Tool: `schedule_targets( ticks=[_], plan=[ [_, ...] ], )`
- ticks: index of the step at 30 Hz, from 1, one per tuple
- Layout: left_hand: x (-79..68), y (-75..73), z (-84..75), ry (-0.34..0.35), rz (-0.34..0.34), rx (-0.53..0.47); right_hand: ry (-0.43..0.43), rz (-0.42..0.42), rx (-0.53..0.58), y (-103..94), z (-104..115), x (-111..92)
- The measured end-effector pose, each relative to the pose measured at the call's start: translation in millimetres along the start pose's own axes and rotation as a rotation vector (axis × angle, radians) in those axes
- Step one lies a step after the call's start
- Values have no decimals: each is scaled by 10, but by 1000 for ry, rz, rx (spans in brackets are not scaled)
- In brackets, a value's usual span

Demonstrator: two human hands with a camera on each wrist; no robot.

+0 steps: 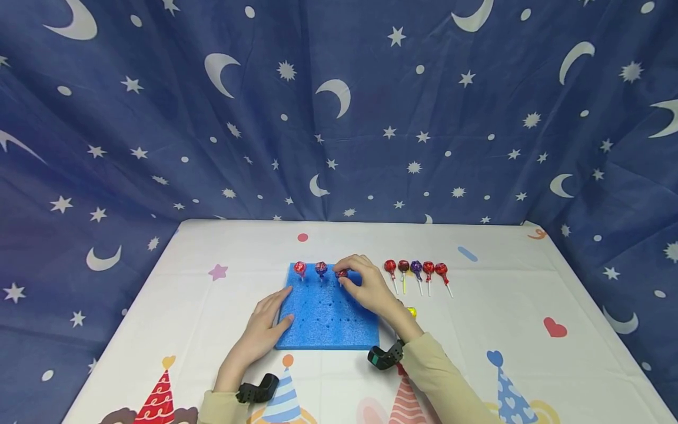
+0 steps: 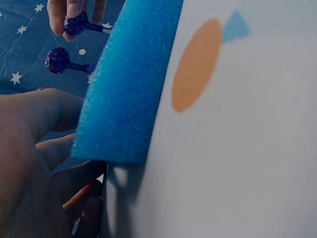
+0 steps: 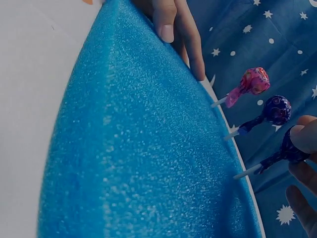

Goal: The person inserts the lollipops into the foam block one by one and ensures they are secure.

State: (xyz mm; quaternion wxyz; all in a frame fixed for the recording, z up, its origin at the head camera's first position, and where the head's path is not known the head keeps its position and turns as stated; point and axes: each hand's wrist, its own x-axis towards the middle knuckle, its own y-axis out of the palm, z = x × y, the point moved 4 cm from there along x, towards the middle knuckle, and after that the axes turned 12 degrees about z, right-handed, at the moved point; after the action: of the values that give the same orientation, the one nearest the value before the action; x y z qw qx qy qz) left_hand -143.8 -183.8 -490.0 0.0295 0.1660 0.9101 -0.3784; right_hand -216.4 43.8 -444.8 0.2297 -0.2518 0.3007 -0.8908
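A blue foam board (image 1: 328, 337) dotted with small holes lies on the table. My left hand (image 1: 261, 327) rests along its left edge, fingers extended and thumb over the near part. With thumb and fingertips, my right hand (image 1: 371, 290) pinches the wrapped head of a dark lollipop (image 3: 286, 151); its white stick meets the foam near the back edge. To its left, a blue-purple lollipop (image 1: 321, 268) and a pink-red lollipop (image 1: 299, 268) stand upright in the same back row. How deep the held stick sits cannot be told.
Right of the board lies a row of several lollipops (image 1: 416, 268), mostly red with one purple, sticks toward me. A yellow-wrapped lollipop (image 1: 411, 311) is partly hidden behind my right wrist. The white tablecloth (image 1: 487, 318) has printed party shapes; a blue starry curtain (image 1: 371, 147) hangs behind.
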Motion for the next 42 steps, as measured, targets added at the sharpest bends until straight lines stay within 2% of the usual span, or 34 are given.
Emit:
schedule_targets(
  ticks=[15, 25, 35, 42],
  plan=[
    [4, 13, 3, -3, 0, -5, 61, 25, 4, -16, -1, -5],
    [-1, 20, -3, 12, -6, -3, 66, 30, 36, -37, 1, -35],
    [-1, 17, -9, 2, -1, 0, 73, -29, 103, -186, -40, -63],
    [-3, 7, -10, -2, 2, -1, 98, -46, 96, -248, -54, -103]
  ],
)
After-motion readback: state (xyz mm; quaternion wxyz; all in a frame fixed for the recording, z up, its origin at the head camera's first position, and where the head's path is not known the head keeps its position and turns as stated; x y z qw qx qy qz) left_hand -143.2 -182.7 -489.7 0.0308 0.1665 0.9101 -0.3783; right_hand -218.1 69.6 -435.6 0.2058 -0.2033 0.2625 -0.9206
